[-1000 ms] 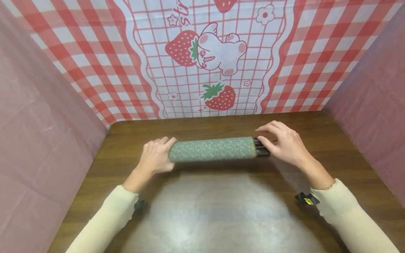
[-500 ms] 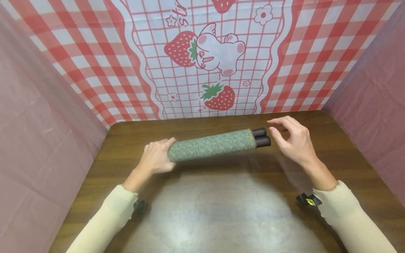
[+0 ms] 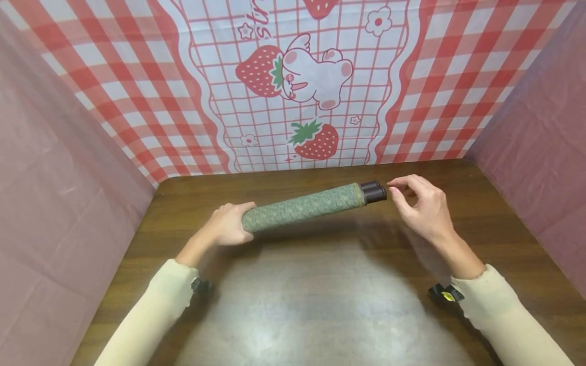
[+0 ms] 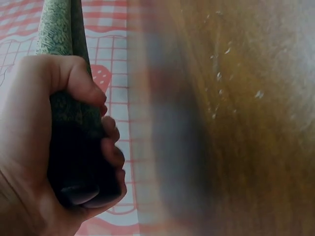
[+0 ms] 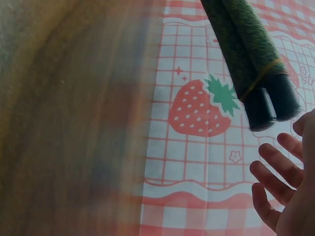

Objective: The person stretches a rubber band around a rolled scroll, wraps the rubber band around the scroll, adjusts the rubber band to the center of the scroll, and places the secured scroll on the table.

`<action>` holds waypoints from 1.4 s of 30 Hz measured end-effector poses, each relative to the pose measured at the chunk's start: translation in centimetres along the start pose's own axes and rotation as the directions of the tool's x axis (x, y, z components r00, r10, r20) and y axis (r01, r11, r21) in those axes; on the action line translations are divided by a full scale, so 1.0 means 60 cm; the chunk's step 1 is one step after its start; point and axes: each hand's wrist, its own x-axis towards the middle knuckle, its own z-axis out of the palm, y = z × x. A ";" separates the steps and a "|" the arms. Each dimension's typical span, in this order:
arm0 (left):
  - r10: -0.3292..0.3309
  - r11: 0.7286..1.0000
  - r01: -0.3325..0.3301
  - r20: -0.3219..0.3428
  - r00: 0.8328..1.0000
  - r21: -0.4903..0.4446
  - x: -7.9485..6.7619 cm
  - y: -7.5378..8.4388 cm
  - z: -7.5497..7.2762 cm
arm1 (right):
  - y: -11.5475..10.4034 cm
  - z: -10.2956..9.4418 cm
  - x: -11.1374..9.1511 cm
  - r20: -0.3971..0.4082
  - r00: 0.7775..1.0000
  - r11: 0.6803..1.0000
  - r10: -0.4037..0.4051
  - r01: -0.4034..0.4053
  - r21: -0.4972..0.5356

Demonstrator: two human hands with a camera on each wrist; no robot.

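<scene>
Gripping end: left hand (image 3: 229,223), its fingers and thumb wrapped round one end of a green patterned roll (image 3: 304,207), the dark left knobs (image 4: 81,192) sitting against the palm.
Free end: a pair of dark right knobs (image 3: 374,191) jutting past yellow edging (image 5: 257,82), side by side, with nothing clasping them.
Receiving side: right hand (image 3: 423,206), fingers loosely bent and apart, holding nothing; thumb and fingertips stand just beside the right knobs, though whether any skin touches them cannot be told.
Roll's place: between the two hands, apparently raised off the wooden worktop (image 3: 293,305), where its shadow falls.
Long axis: running from the left hand across toward the right, slanting so the free end lies nearer the backdrop (image 3: 316,76) than the gripped end.
Key line: the knobs point almost straight at the right hand's thumb and fingertips; that narrow space looks like the relation that matters most, with the left hand bearing the roll and the right hand nearer the free end.
Surroundings: strawberry print and red checks behind, a pink sheet (image 3: 55,178) at the left, pale sleeves (image 3: 508,315) on both arms.
</scene>
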 end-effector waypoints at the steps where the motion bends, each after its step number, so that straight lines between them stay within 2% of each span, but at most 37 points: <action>1: 0.002 1.000 -0.002 0.016 1.000 -0.011 0.001 -0.001 -0.002 | -0.001 0.002 -0.001 0.002 1.000 1.000 -0.001 0.001 0.000; 9: 0.039 0.998 -0.036 0.088 0.995 -0.046 0.009 -0.009 -0.011 | -0.005 0.007 -0.008 -0.001 1.000 1.000 -0.003 0.003 -0.008; 13: 0.074 0.993 -0.060 0.130 0.989 -0.106 0.014 -0.020 -0.010 | -0.003 0.008 -0.010 -0.002 1.000 1.000 -0.001 0.001 -0.006; 17: 0.147 0.978 -0.120 0.156 0.977 -0.171 0.049 -0.094 0.045 | -0.002 0.012 -0.013 0.005 1.000 1.000 -0.012 0.012 -0.012; 20: 0.173 0.967 -0.134 0.175 0.969 -0.215 0.080 -0.156 0.094 | -0.002 0.014 -0.015 0.014 1.000 1.000 -0.018 0.018 -0.003; 21: 0.169 0.964 -0.120 0.197 0.966 -0.237 0.077 -0.147 0.085 | -0.003 0.015 -0.016 0.015 1.000 1.000 -0.018 0.018 0.001; 23: 0.192 0.955 -0.136 0.200 0.961 -0.264 0.071 -0.138 0.077 | -0.004 0.017 -0.016 0.017 1.000 1.000 -0.018 0.018 0.012; 27: 0.232 0.924 -0.139 0.232 0.945 -0.357 0.029 -0.056 0.015 | -0.007 0.022 -0.016 0.016 0.999 0.999 -0.034 0.034 0.018; 28: 0.244 0.912 -0.141 0.236 0.941 -0.384 0.027 -0.052 0.013 | -0.007 0.023 -0.016 0.018 0.999 0.999 -0.041 0.041 0.017; 30: 0.242 0.888 -0.099 0.274 0.931 -0.448 0.017 -0.026 -0.006 | -0.009 0.027 -0.015 0.025 0.998 0.999 -0.054 0.054 0.010; 33: 0.255 0.861 -0.072 0.306 0.917 -0.504 0.015 -0.021 -0.009 | -0.010 0.031 -0.014 0.029 0.997 0.997 -0.071 0.071 -0.002; 38: 0.317 0.813 -0.077 0.328 0.890 -0.578 0.016 -0.025 -0.007 | -0.014 0.034 -0.007 0.019 0.995 0.996 -0.093 0.093 -0.011; 42: 0.327 0.788 -0.040 0.362 0.873 -0.615 0.015 -0.028 -0.005 | -0.017 0.037 -0.003 0.009 0.995 0.995 -0.098 0.098 0.000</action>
